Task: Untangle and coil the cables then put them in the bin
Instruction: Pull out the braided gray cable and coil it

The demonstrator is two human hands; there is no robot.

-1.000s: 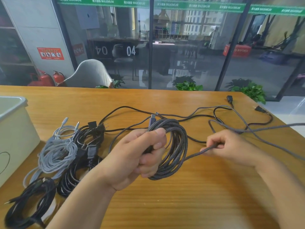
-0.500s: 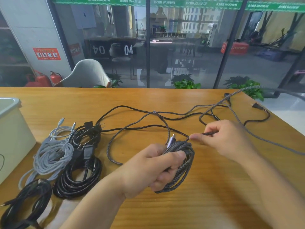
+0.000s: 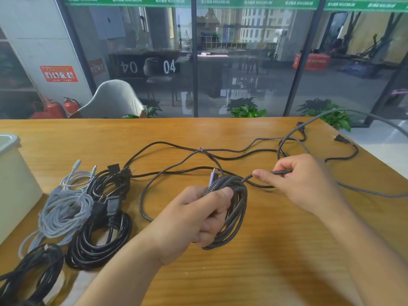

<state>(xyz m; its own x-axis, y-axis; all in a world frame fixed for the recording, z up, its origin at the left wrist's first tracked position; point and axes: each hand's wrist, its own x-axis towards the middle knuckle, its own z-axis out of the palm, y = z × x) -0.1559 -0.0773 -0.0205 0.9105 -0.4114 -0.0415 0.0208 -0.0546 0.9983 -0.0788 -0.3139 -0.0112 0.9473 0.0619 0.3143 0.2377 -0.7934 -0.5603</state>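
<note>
Mid-coil: braided cable (image 3: 231, 208) in both hands over a wooden table (image 3: 265, 261).

Table has an orange-brown grain; glass partition behind it with "04" decals, a grey chair (image 3: 114, 100), red fire extinguishers (image 3: 55, 108), potted plants (image 3: 247, 110). Left hand (image 3: 194, 219) has fingers curled round a bundle of dark grey-and-black braided loops, thumb pressed across the top; a purple-tinted connector (image 3: 213, 176) sticks up just past the thumb. Right hand (image 3: 304, 182) pinches the same cable's free run between thumb and fingers, just right of the coil; the tail leads off to the table's right edge. Loose black cable (image 3: 167, 144) lies tangled under it. Left side: coiled light grey cable (image 3: 64, 210), coiled black power cords (image 3: 101, 239), another black coil (image 3: 28, 277) at the near corner, beside the pale bin (image 3: 15, 186).
</note>
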